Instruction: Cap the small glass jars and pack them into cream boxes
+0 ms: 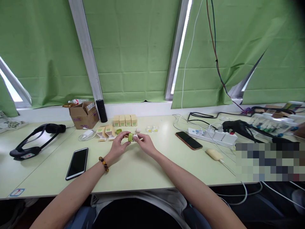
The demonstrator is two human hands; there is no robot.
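Note:
At the middle of the table, my left hand has its fingers curled round a small green block-like object. My right hand pinches a small whitish piece at the right end of that object; whether the two are joined I cannot tell. Just behind my fingers lie another green piece and a small pale pink-white object. Two opened cardboard boxes lie to the left of my left hand. Small clear containers with yellow bits stand to the right, behind my right hand.
Several closed small boxes stand in a row at the back. A phone, a headset and a carton are on the left. On the right are another phone, a power strip, a pale mouse-shaped device and cables.

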